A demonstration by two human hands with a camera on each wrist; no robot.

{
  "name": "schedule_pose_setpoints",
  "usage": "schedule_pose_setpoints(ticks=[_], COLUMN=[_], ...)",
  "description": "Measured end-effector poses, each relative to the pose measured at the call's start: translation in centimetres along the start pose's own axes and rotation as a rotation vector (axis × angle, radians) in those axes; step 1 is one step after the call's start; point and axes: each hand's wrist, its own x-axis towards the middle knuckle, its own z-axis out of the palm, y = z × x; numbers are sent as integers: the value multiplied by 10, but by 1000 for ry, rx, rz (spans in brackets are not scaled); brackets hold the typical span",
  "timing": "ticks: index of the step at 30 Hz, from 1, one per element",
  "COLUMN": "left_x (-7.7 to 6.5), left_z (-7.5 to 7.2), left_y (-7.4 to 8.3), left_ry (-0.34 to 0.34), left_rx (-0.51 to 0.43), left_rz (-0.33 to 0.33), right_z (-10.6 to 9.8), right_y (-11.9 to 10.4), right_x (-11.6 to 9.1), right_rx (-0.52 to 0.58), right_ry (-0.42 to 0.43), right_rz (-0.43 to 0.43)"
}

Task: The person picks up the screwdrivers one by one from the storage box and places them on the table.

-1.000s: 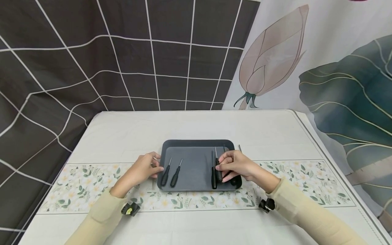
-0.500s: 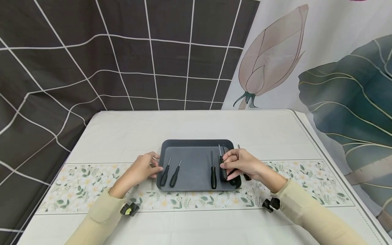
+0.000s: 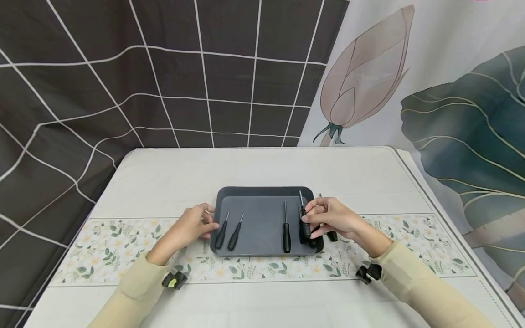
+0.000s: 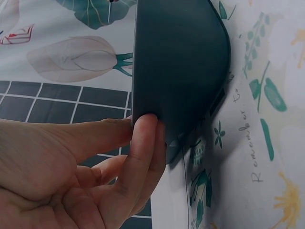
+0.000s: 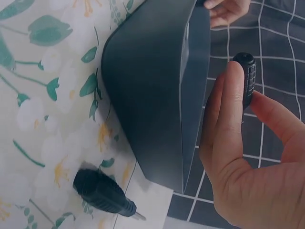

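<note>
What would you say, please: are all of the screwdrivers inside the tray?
No, in the right wrist view one screwdriver lies on the floral cloth, outside the tray.

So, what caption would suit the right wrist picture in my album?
A right hand pinches a black screwdriver above a gray tray, a second screwdriver lying on the floral tablecloth.

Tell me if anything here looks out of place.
Yes: a black-handled screwdriver lies on the white floral-banded cloth outside the right end of the dark grey rectangular tray, whereas other black-handled screwdrivers lie inside it. No spill or damage shows.
</note>
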Motion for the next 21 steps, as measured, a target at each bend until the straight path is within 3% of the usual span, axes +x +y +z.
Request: schedule_pose_setpoints(ticks=[21], left_x=[2], left_z=[0], left_y=[-1], left_ry=[6], left_rx=[9], left_rz=[5], right_z=[-24], right_y=[0], right_x=[-15], right_rx=[26], right_ry=[18], right_rz=[-23])
